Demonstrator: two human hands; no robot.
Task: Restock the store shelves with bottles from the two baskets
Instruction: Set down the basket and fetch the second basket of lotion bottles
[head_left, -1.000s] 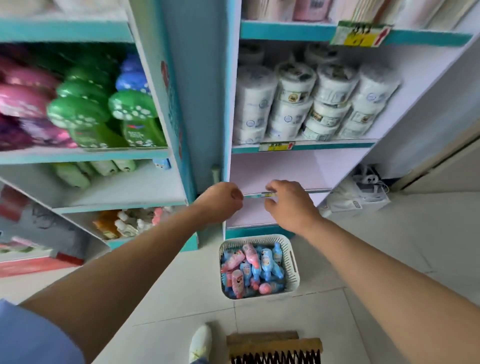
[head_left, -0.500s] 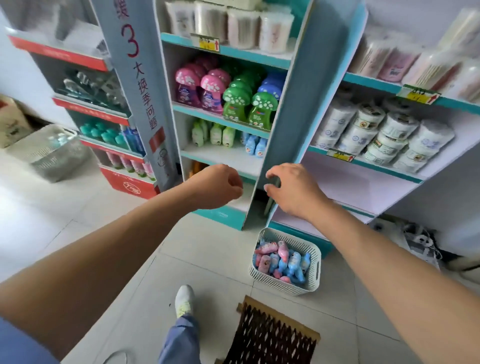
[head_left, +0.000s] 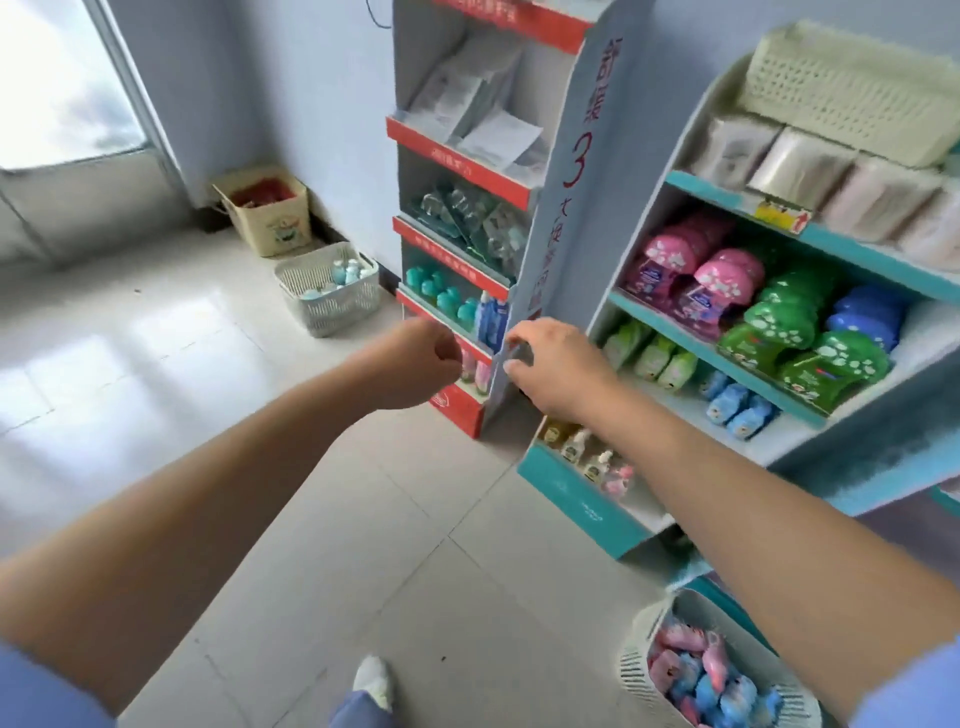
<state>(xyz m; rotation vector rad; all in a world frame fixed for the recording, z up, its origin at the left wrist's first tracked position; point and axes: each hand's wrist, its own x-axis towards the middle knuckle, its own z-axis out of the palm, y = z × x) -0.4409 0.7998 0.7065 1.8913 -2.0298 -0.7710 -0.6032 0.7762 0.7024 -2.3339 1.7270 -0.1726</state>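
Shelves (head_left: 727, 364), left hand (head_left: 415, 364) fisted, right hand (head_left: 558, 369) half-curled

A red "3" stands on the shelf unit's side panel (head_left: 566, 218) (neighbouring characters too blurred).

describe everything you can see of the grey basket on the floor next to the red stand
The grey basket looks like plastic: rectangular, with rounded corners and slotted mesh walls under a solid rim. It stands upright and open-topped on the pale tiled floor, near the foot of the red stand and in front of a beige box. It is mostly empty, with a few teal and pale blue bottles toward its far side. Nobody touches it.
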